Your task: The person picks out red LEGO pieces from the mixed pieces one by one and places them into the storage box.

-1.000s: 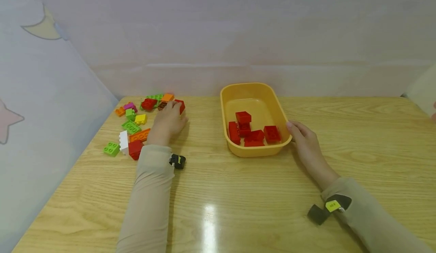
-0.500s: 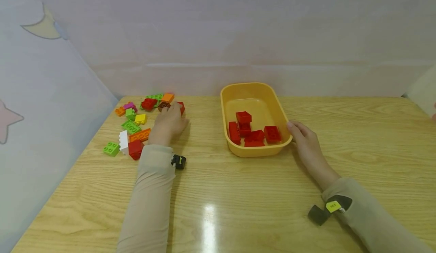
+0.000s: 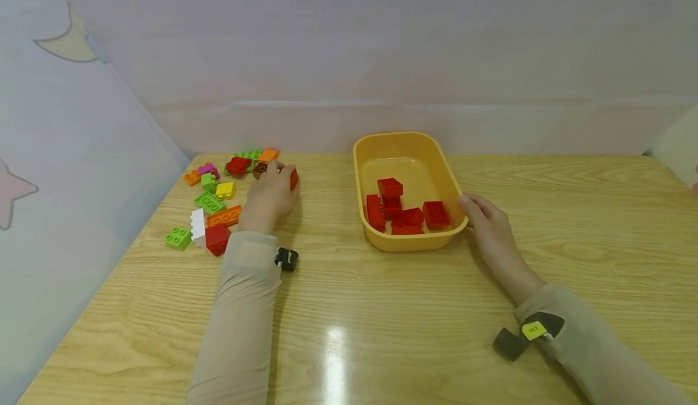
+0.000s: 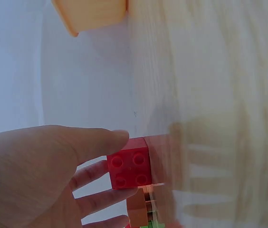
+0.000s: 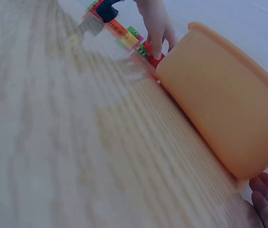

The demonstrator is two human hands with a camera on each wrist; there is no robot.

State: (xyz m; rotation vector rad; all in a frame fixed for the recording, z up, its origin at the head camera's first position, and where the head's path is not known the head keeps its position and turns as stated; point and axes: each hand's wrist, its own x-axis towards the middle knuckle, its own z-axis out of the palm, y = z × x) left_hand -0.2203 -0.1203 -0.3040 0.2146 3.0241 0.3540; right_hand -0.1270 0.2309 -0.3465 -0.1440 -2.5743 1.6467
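Note:
In the head view my left hand (image 3: 268, 197) is at the right end of the brick pile and pinches a red toy brick (image 3: 294, 179). The left wrist view shows that red brick's studded face (image 4: 130, 168), with the thumb at one edge and fingers behind it. My right hand (image 3: 493, 235) holds the near right corner of a yellow plastic tub (image 3: 357, 171), thumb at the rim and fingers along the outside wall. Several red bricks (image 3: 436, 214) lie inside the tub, towards its near end.
Loose bricks lie on the table's left side: a white brick (image 3: 198, 227), a red brick (image 3: 217, 239), a yellow brick (image 3: 225, 191), a dark brown brick (image 3: 261, 170) and several green and orange ones. A pale wall covering (image 3: 382, 59) rises behind the wooden table (image 3: 338, 308).
The red brick at my left fingertips has shifted slightly nearer and to the right, and the fingers have closed in around it. My right hand and the tub stay in place.

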